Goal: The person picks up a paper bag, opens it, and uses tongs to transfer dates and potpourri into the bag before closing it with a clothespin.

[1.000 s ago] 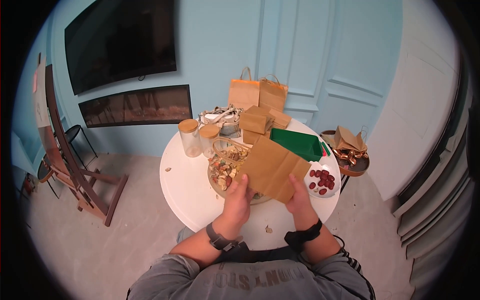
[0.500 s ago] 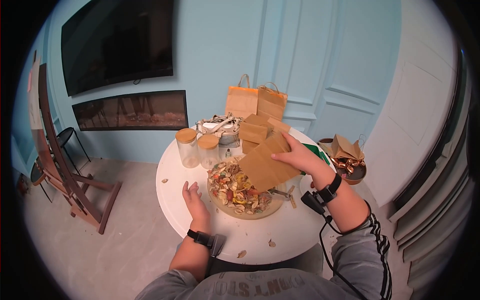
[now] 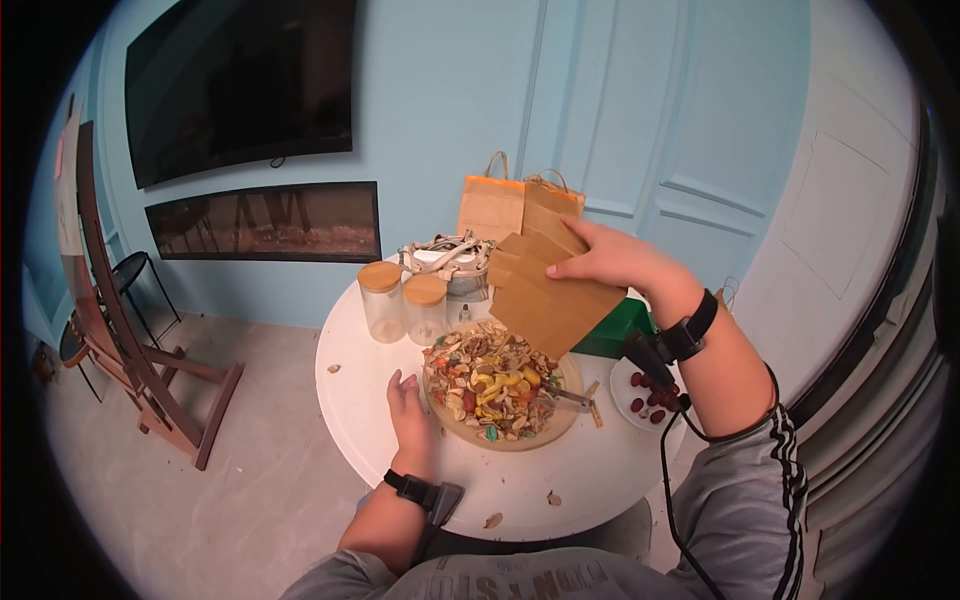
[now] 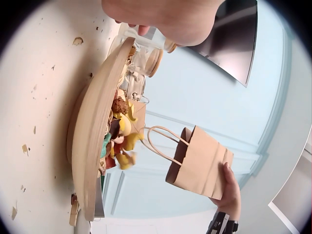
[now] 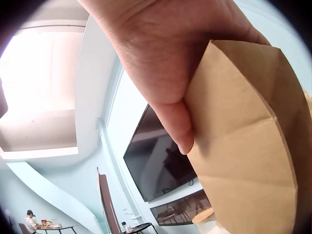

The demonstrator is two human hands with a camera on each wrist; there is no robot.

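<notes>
While the right grip (image 3: 628, 262) clasps its base, the bag (image 3: 556, 312) hangs below.

1. Your head camera looks from high up, ahead and down at the round table (image 3: 355, 400).
2. Your left wrist camera looks low across at the side of the bowl (image 4: 90, 131). Its view lies sideways, with your left hand (image 4: 168, 19) close at the top.
3. Your right wrist camera is very near your right hand (image 5: 165, 58) and the bag (image 5: 234, 141), facing across the room.
4. All 3 views share the bag and the TV (image 3: 245, 85).
</notes>
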